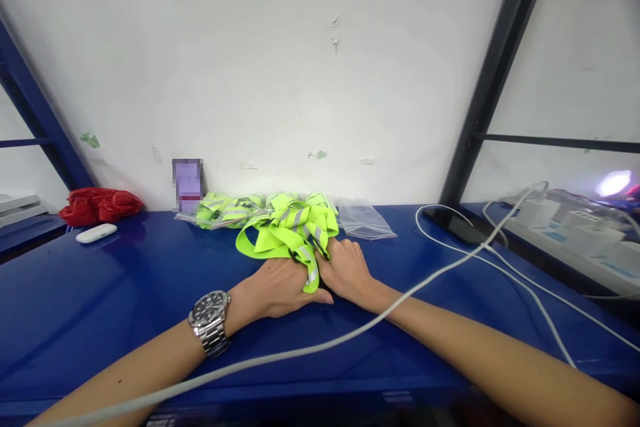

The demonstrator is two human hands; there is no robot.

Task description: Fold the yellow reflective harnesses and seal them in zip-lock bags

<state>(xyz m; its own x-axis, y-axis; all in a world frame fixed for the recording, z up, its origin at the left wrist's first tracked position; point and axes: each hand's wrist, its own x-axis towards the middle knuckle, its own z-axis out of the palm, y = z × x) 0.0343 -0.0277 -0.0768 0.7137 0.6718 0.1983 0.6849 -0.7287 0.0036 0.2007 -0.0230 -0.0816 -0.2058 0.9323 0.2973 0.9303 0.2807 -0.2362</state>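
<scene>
A bundled neon-yellow reflective strap (287, 240) with silver bands and black fittings lies in loops on the blue table. My left hand (280, 287), with a steel watch on the wrist, is closed on the strap's near part, thumb pointing right. Against the strap's right side, my right hand (347, 270) is curled shut on it, its fingertips hidden. Just behind, clear bags (225, 209) hold more yellow strap material. A clear zip bag (367, 220), which looks flat, lies beyond my right hand.
A white cable (320, 347) crosses in front of my forearms. A phone (453, 223) and a power strip with chargers (580, 230) sit right. On the left are a red plastic bundle (100, 205) and a white earbud case (97, 233). A purple-screened phone (189, 180) leans on the wall.
</scene>
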